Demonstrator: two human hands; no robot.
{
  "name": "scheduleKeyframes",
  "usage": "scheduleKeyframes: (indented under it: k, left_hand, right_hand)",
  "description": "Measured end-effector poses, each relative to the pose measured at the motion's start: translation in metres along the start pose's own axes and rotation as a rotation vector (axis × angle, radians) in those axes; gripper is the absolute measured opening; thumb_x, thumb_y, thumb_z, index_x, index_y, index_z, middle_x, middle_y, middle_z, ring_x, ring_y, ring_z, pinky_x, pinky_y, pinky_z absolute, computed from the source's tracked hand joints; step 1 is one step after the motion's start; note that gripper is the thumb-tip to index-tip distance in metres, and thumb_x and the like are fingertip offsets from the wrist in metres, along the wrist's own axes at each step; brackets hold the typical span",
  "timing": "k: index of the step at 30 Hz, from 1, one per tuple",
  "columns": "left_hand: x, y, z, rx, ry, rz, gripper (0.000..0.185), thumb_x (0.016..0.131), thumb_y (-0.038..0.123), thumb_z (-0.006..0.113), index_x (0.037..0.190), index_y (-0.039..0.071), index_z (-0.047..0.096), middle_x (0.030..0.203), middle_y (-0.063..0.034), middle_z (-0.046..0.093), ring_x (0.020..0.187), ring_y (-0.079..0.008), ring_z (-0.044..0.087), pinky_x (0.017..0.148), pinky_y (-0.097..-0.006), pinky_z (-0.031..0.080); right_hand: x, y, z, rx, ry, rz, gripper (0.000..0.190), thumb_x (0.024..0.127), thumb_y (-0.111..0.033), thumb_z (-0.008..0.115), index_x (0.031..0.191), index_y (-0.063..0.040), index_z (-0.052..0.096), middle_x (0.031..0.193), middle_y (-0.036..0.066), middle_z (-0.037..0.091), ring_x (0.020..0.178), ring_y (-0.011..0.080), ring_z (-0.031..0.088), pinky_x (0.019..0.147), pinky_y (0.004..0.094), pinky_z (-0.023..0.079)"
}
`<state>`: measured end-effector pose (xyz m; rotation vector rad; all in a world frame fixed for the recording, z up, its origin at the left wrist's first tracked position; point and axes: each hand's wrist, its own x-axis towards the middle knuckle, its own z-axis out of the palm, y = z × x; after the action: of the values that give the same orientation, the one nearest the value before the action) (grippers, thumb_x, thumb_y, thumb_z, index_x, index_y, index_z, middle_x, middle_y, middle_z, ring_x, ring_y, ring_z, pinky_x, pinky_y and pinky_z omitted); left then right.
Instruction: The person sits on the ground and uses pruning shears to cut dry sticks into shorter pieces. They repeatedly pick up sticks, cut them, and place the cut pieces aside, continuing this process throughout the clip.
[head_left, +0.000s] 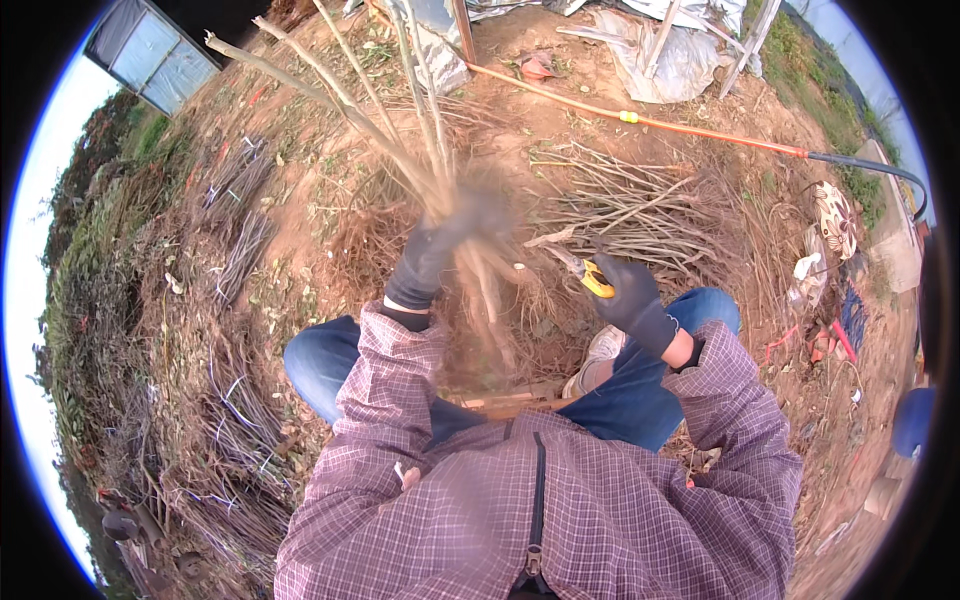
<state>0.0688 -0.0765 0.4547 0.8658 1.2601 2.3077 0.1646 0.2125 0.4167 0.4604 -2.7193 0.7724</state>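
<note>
My left hand (442, 240), in a dark glove and blurred by motion, grips a bundle of bare woody stems (405, 154). The stems fan out above the fist, and their paler root ends (484, 292) hang below it between my knees. In my gloved right hand (630, 296) are pruning shears (589, 274) with yellow handles. Their blades point up and to the left, apart from the bundle. Whether the blades are parted is hard to make out. Thin fibrous roots (544, 307) lie on the soil under both hands.
A pile of cut stems (630, 206) lies beyond my right hand. Tied stem bundles (240, 412) lie along the left. An orange hose (555, 88) with a yellow coupling crosses the ground ahead. Plastic sheeting (645, 64) hangs near wooden posts. A patterned cushion-like item (834, 220) is at right.
</note>
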Motion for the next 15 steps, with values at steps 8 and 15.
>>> scheduleKeyframes:
  k: [8,15]
  left_hand:
    - [0.001,-0.001,-0.004,-0.464,-0.042,0.024,0.03,0.09,0.027,0.067,0.083,0.012,0.043,0.075,-0.0003,0.045,0.07,-0.0145,0.046,0.065,-0.0274,0.043]
    - [0.009,-0.011,-0.003,-0.662,-0.187,0.028,0.033,0.088,0.021,0.07,0.079,0.012,0.04,0.069,0.0018,0.041,0.063,-0.0113,0.041,0.057,-0.0244,0.04]
  right_hand:
    - [0.016,0.004,-0.019,-0.093,-0.095,-0.046,0.054,0.071,-0.027,0.073,0.12,-0.012,0.06,0.112,0.015,0.061,0.104,0.0347,0.058,0.09,0.0446,0.046]
    - [0.017,0.007,-0.029,-0.002,-0.212,-0.241,0.055,0.071,-0.026,0.071,0.122,-0.012,0.058,0.108,0.016,0.062,0.102,0.035,0.058,0.088,0.0448,0.046]
